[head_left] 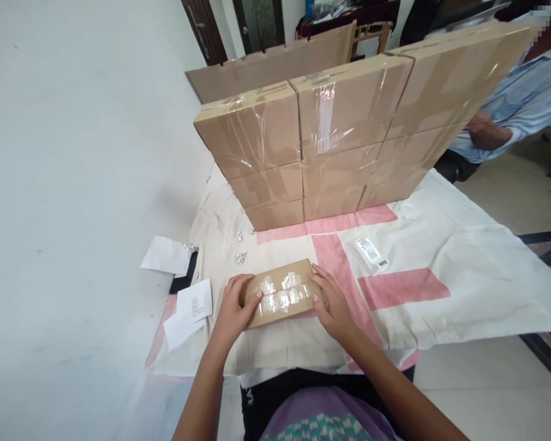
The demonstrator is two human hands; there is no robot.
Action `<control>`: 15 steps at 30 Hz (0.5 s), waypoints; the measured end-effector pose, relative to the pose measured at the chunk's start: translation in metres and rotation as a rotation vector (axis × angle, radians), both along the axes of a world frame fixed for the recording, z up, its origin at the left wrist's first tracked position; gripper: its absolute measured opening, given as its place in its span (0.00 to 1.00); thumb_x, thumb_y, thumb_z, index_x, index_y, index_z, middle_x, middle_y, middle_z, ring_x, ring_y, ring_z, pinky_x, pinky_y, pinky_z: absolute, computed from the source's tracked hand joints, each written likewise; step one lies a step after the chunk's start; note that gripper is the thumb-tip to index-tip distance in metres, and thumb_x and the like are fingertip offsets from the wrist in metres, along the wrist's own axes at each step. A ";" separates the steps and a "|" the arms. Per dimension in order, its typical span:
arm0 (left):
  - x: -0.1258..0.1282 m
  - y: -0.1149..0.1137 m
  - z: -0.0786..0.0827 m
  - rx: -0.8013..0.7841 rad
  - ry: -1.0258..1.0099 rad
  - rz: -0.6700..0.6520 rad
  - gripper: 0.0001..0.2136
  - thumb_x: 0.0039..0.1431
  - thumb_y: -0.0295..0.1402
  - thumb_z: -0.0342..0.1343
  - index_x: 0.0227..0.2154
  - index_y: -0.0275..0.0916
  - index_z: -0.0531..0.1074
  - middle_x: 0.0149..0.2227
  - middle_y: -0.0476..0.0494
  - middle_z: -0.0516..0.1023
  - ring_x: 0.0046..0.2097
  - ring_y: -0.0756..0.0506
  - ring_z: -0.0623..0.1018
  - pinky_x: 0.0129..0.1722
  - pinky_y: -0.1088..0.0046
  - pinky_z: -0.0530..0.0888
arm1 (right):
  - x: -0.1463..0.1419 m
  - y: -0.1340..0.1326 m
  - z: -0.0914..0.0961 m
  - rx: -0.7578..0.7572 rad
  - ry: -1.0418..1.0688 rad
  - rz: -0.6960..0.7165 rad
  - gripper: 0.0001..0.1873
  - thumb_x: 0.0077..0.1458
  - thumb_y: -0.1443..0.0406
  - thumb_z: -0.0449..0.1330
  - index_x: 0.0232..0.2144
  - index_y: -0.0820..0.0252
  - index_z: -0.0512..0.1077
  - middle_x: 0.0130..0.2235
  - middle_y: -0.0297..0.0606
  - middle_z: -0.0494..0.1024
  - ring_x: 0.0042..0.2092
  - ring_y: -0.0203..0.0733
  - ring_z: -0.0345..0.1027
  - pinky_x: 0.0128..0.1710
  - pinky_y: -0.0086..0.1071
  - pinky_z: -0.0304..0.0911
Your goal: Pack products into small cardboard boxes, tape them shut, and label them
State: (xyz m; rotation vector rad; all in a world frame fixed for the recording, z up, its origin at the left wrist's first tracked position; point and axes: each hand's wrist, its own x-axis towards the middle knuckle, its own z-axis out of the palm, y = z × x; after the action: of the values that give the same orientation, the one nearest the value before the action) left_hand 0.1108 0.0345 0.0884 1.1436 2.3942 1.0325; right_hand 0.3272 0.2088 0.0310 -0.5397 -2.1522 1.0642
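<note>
A small cardboard box (282, 293) with clear tape across its top lies on the white and pink cloth (441, 306) in front of me. My left hand (233, 309) grips its left end, thumb on the taped top. My right hand (331, 303) clasps its right end, fingers curled along the edge. Both hands hold the box down on the cloth.
A wall of taped cardboard boxes (330, 141) stands stacked behind. A white tape dispenser (370, 255) lies to the right. White paper slips (193, 306) and a dark phone (184, 278) lie at left, foil bits (240, 245) near the stack. Another person's sleeve (518, 104) is at the far right.
</note>
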 end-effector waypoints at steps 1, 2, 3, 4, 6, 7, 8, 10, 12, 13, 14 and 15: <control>0.002 0.001 0.002 -0.013 0.003 0.001 0.19 0.63 0.47 0.55 0.54 0.48 0.68 0.56 0.43 0.69 0.60 0.39 0.69 0.62 0.54 0.66 | 0.005 -0.002 -0.001 -0.039 -0.014 -0.003 0.26 0.64 0.66 0.53 0.63 0.51 0.63 0.68 0.44 0.63 0.68 0.53 0.57 0.67 0.55 0.57; 0.004 0.001 0.003 -0.023 0.005 0.007 0.19 0.64 0.47 0.54 0.55 0.48 0.68 0.57 0.43 0.69 0.61 0.39 0.69 0.63 0.54 0.66 | 0.009 -0.004 -0.002 -0.071 -0.023 -0.005 0.27 0.65 0.65 0.53 0.64 0.50 0.61 0.67 0.44 0.64 0.68 0.53 0.57 0.67 0.55 0.58; 0.005 0.002 0.003 -0.033 0.005 0.017 0.20 0.64 0.47 0.54 0.56 0.47 0.67 0.58 0.42 0.69 0.61 0.38 0.69 0.63 0.54 0.66 | 0.013 -0.006 -0.003 -0.096 -0.029 -0.004 0.27 0.65 0.65 0.53 0.65 0.49 0.60 0.67 0.43 0.64 0.68 0.52 0.57 0.67 0.54 0.59; 0.006 0.004 0.003 -0.046 0.002 0.029 0.21 0.64 0.47 0.54 0.57 0.47 0.66 0.59 0.42 0.68 0.62 0.38 0.68 0.63 0.53 0.65 | 0.017 -0.007 -0.005 -0.115 -0.035 0.002 0.27 0.66 0.64 0.53 0.66 0.48 0.59 0.67 0.43 0.65 0.68 0.52 0.58 0.66 0.54 0.59; 0.007 0.008 0.002 -0.075 -0.005 0.055 0.24 0.63 0.47 0.54 0.59 0.45 0.65 0.60 0.40 0.67 0.62 0.37 0.67 0.63 0.52 0.65 | 0.022 -0.010 -0.009 -0.141 -0.056 0.010 0.28 0.67 0.63 0.53 0.67 0.46 0.58 0.66 0.41 0.66 0.67 0.51 0.59 0.66 0.53 0.60; 0.008 0.010 0.001 -0.087 -0.009 0.066 0.24 0.63 0.47 0.53 0.59 0.44 0.65 0.60 0.39 0.67 0.62 0.37 0.67 0.63 0.52 0.65 | 0.024 -0.011 -0.011 -0.147 -0.069 0.010 0.28 0.67 0.63 0.53 0.67 0.45 0.58 0.66 0.41 0.66 0.67 0.51 0.59 0.66 0.53 0.60; 0.007 0.012 0.000 -0.096 -0.013 0.074 0.24 0.63 0.46 0.53 0.59 0.44 0.65 0.60 0.39 0.66 0.62 0.36 0.67 0.63 0.51 0.66 | 0.024 -0.012 -0.013 -0.151 -0.082 0.006 0.28 0.67 0.62 0.53 0.67 0.45 0.57 0.66 0.41 0.66 0.67 0.51 0.60 0.66 0.52 0.61; 0.006 0.015 -0.002 -0.099 -0.015 0.081 0.24 0.62 0.45 0.54 0.59 0.43 0.65 0.59 0.38 0.67 0.61 0.36 0.68 0.62 0.50 0.66 | 0.026 -0.013 -0.016 -0.148 -0.099 0.002 0.29 0.67 0.62 0.53 0.68 0.45 0.56 0.66 0.41 0.66 0.67 0.51 0.60 0.66 0.52 0.61; 0.005 0.017 -0.003 -0.084 -0.018 0.074 0.23 0.62 0.44 0.54 0.59 0.43 0.66 0.59 0.38 0.67 0.61 0.36 0.68 0.62 0.49 0.66 | 0.028 -0.010 -0.016 -0.129 -0.107 0.016 0.28 0.67 0.62 0.52 0.68 0.47 0.56 0.66 0.42 0.66 0.67 0.51 0.60 0.65 0.51 0.61; 0.004 0.017 -0.003 -0.070 -0.018 0.068 0.23 0.62 0.44 0.54 0.58 0.44 0.66 0.58 0.38 0.67 0.61 0.36 0.68 0.62 0.49 0.66 | 0.031 -0.006 -0.016 -0.120 -0.114 0.013 0.27 0.68 0.62 0.51 0.68 0.48 0.57 0.66 0.43 0.67 0.66 0.52 0.61 0.65 0.52 0.61; 0.004 0.016 -0.003 -0.054 -0.017 0.063 0.23 0.62 0.44 0.54 0.58 0.44 0.66 0.58 0.38 0.67 0.61 0.36 0.68 0.63 0.49 0.66 | 0.035 0.000 -0.015 -0.109 -0.115 -0.014 0.26 0.68 0.61 0.51 0.66 0.49 0.59 0.65 0.44 0.68 0.65 0.52 0.62 0.64 0.52 0.62; 0.004 0.014 -0.002 -0.037 -0.012 0.063 0.23 0.63 0.44 0.54 0.58 0.44 0.66 0.59 0.39 0.66 0.62 0.36 0.67 0.64 0.48 0.65 | 0.040 0.010 -0.014 -0.095 -0.104 -0.071 0.24 0.68 0.61 0.51 0.64 0.51 0.63 0.62 0.46 0.71 0.63 0.53 0.65 0.62 0.53 0.63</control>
State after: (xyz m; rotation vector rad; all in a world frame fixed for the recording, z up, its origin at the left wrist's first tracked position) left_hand 0.1152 0.0487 0.0860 1.0532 2.4440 1.0067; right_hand 0.3667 0.2185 0.0172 -0.7248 -2.1629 1.1261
